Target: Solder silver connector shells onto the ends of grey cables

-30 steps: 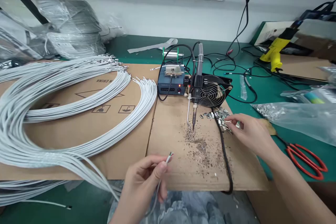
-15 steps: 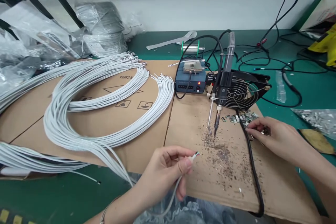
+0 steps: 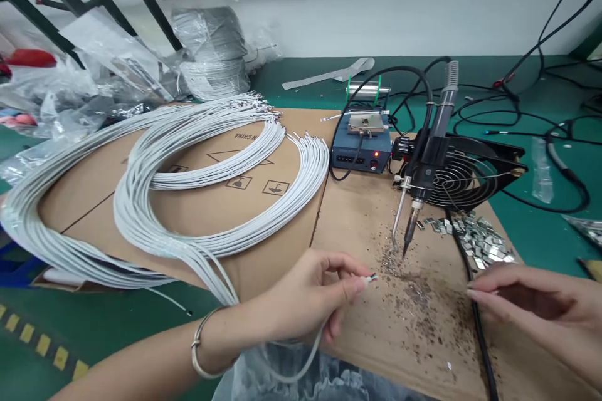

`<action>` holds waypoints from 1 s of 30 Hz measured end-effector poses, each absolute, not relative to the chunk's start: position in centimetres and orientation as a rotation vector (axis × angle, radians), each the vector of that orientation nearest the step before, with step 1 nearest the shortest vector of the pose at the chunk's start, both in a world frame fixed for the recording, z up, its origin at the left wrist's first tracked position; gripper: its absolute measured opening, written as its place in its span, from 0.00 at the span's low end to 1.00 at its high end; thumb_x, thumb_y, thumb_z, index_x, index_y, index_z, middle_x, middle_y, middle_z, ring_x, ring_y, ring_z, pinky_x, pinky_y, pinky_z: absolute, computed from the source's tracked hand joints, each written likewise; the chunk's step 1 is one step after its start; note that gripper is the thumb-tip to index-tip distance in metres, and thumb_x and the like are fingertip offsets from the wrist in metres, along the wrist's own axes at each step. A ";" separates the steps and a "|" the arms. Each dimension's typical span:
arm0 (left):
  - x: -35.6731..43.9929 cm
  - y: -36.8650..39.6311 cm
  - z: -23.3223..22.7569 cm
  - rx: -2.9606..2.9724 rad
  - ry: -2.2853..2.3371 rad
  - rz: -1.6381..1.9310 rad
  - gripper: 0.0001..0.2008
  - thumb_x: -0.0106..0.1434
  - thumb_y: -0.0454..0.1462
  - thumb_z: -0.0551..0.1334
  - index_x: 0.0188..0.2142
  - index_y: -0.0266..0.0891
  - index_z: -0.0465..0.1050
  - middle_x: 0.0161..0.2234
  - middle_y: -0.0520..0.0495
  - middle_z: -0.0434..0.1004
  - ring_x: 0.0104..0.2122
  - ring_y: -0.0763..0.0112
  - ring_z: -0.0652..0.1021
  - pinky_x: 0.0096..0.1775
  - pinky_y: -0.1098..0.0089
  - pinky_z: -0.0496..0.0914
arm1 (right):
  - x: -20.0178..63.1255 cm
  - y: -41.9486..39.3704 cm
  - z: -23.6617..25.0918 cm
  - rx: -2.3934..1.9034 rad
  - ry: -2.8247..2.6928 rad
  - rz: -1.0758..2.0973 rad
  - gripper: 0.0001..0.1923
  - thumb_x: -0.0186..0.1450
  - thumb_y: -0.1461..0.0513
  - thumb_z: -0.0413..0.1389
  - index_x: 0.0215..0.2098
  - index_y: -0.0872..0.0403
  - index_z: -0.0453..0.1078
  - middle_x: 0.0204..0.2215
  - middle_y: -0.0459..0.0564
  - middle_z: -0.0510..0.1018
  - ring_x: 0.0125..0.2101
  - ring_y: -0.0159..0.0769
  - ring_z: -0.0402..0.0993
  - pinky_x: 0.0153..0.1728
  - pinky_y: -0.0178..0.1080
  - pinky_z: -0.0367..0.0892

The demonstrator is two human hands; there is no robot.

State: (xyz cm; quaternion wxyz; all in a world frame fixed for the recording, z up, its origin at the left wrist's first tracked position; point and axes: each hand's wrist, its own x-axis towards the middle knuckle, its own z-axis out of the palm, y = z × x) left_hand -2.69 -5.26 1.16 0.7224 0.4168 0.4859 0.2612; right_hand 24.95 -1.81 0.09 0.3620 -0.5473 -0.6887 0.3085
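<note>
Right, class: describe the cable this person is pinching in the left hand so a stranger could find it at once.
Start at the brown cardboard sheet under the mounted soldering iron. At its near edge the left hand pinches one grey cable between thumb and forefinger. Unlike the looped grey cables lying flat, its stripped tip shows coloured wires.

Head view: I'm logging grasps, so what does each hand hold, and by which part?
The left hand pinches a white cable just behind its stripped end. Whether the right hand holds anything between its fingers cannot be told.
</note>
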 end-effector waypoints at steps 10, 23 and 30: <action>-1.3 -1.5 0.1 1.008 1.083 0.601 0.11 0.55 0.40 0.63 0.33 0.32 0.70 0.23 0.54 0.67 0.14 0.82 0.69 0.15 0.78 0.66 | 20.9 -1.9 -0.2 -1.393 -1.523 1.567 0.04 0.52 0.62 0.63 0.25 0.55 0.74 0.17 0.48 0.77 0.19 0.33 0.74 0.20 0.32 0.72; -0.6 -0.6 0.0 1.038 1.067 0.567 0.10 0.57 0.36 0.61 0.35 0.30 0.74 0.11 0.58 0.65 0.10 0.81 0.66 0.15 0.80 0.61 | 18.3 -1.4 -0.9 -1.333 -1.077 1.700 0.12 0.50 0.59 0.66 0.29 0.58 0.73 0.24 0.51 0.81 0.22 0.32 0.78 0.25 0.31 0.75; -0.4 -0.4 0.1 1.021 1.051 0.471 0.10 0.57 0.36 0.61 0.36 0.31 0.75 0.11 0.57 0.65 0.11 0.81 0.66 0.15 0.80 0.61 | 18.2 -1.3 -1.2 -1.268 -1.044 1.728 0.11 0.50 0.59 0.66 0.28 0.57 0.73 0.24 0.50 0.81 0.23 0.32 0.78 0.25 0.30 0.75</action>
